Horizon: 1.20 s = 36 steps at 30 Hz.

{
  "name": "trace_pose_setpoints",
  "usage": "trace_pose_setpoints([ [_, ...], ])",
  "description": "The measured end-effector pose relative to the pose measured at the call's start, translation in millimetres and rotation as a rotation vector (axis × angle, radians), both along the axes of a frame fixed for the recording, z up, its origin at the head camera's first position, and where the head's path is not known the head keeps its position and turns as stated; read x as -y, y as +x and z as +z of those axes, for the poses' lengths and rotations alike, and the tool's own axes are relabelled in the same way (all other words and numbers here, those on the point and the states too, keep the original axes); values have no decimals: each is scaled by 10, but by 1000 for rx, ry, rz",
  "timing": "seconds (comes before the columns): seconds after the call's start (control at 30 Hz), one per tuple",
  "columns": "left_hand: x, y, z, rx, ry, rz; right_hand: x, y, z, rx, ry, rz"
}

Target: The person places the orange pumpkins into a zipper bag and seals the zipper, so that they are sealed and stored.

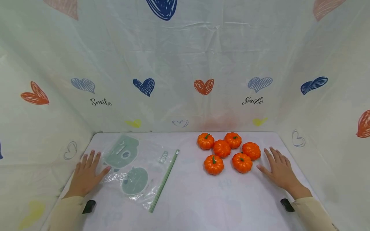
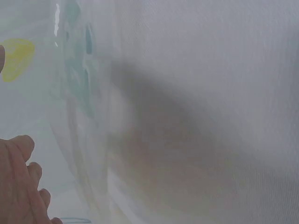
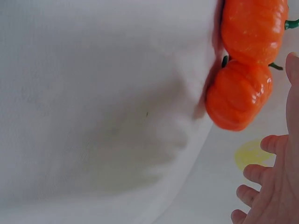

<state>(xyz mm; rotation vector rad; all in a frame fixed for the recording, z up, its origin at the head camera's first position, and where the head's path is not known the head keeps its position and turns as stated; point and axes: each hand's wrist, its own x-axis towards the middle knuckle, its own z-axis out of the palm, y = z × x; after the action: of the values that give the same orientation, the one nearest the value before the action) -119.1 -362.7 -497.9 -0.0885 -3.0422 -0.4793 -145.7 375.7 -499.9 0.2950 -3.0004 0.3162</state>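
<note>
In the head view my left hand lies palm down with spread fingers at the left edge of a clear plastic zip bag. Green animal prints mark the bag, and a green slider bar runs along its right side. Several small orange pumpkins with green stems sit in a loose group right of the middle. Beside the rightmost pumpkin is my right hand, fingers spread, holding nothing. The right wrist view shows its fingers apart from two pumpkins.
A white table carries everything. Pale cloth walls with printed hearts and the word Smile stand behind it and on both sides. A dark strap piece shows under the left wrist, another under the right.
</note>
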Motion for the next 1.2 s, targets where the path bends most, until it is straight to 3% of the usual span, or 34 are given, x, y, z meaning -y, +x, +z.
trace_pose_setpoints([
  [0.23,-163,34,-4,-53,-1,-37,134,27,28,22,-8,14],
  [0.57,-541,63,128,-53,-3,-76,305,69,82,6,-27,35],
  [0.87,-836,125,150,-125,-4,-152,408,92,49,-52,-3,66],
  [1.2,-1161,246,169,-128,-27,-206,514,129,17,-84,-1,79],
])
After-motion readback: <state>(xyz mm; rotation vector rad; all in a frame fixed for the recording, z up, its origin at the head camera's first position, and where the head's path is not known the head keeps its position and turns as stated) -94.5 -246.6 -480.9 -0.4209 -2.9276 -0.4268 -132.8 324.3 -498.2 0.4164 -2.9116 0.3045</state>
